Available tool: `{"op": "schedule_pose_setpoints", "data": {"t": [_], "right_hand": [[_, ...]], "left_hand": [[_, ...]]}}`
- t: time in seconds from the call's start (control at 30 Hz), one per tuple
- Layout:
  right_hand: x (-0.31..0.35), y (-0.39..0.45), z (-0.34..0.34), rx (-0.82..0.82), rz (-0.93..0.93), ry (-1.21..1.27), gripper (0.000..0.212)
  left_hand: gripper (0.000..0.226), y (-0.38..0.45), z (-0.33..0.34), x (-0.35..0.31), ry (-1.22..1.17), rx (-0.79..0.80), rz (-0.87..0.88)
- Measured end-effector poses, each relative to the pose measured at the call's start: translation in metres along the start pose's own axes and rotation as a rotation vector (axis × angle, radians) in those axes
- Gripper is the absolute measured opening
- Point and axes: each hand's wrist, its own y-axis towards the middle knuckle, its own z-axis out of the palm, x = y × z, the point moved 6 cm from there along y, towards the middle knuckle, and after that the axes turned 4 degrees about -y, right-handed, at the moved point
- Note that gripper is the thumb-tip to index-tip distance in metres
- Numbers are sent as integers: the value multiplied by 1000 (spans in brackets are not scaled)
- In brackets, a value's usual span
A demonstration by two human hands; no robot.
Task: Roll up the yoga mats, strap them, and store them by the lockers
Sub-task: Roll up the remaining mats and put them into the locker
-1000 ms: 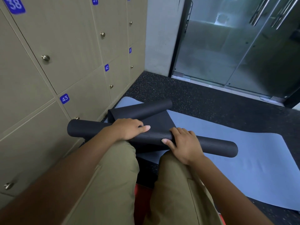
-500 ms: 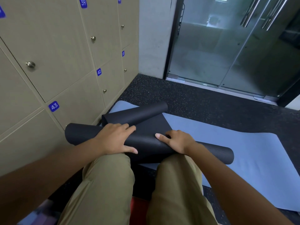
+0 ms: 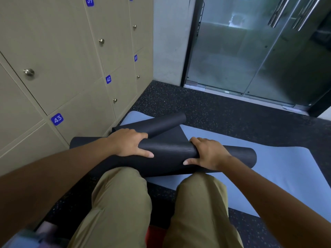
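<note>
Black yoga mat roll (image 3: 168, 151) lies crosswise before me; my left hand (image 3: 129, 142) and right hand (image 3: 208, 154) both grip it, equally near.

I am kneeling in khaki trousers (image 3: 118, 203) on a black speckled floor (image 3: 223, 115). Ahead of me a frosted glass door (image 3: 250, 51) with metal handles (image 3: 279, 13) is standing beside a grey wall (image 3: 170, 42). Something red (image 3: 154, 235) is showing between my legs.

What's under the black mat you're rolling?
A blue mat lies flat on the speckled floor beneath the black mat. Both hands grip the roll. What lies directly beneath it is hidden.
</note>
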Motion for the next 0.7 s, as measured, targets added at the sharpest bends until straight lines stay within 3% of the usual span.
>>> {"op": "schedule_pose_setpoints", "data": {"t": [0.13,0.27,0.4,0.7], "right_hand": [[-14,6,-24,-60,-5,-4,74],[-21,-3,-66,-134,-35,-57,76],[-25,-19,-116,-194,-41,-144,76],[-8,-84,-253,-376,-24,-333,83]], "left_hand": [[86,6,-35,-7,-6,6,-15],[89,-3,-81,-28,134,-76,25],[75,-18,-122,-42,189,-158,13],[71,-93,-226,-81,182,-313,15]]}}
